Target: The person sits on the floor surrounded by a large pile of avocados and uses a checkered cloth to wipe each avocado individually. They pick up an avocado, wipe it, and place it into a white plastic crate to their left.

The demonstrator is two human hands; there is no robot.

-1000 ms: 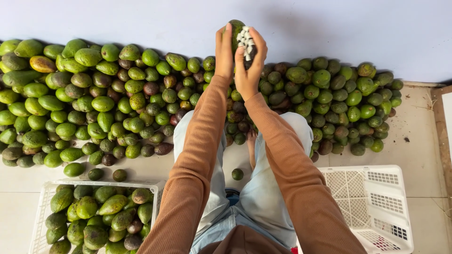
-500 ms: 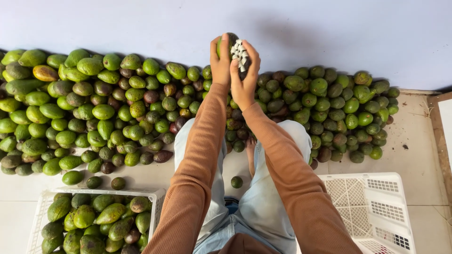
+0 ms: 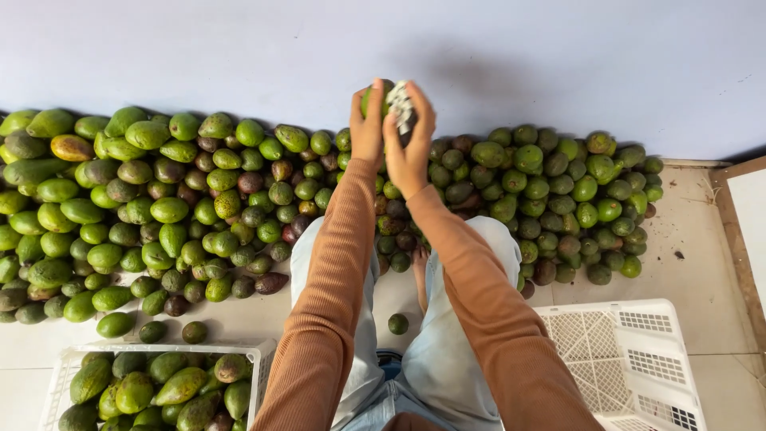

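Holding both hands up at top centre of the frame, I see my left hand (image 3: pixel 368 128) gripping a green avocado (image 3: pixel 373 97) and my right hand (image 3: pixel 408 144) closed on a small white sheet (image 3: pixel 400 106) against it. Below lies the avocado pile (image 3: pixel 159 207), with one crate (image 3: pixel 152 355) at lower left and another (image 3: pixel 630 359) at lower right.

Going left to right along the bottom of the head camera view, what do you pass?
White crate holding avocados → left sleeve → lone avocado on the floor → right sleeve → white crate on the right.
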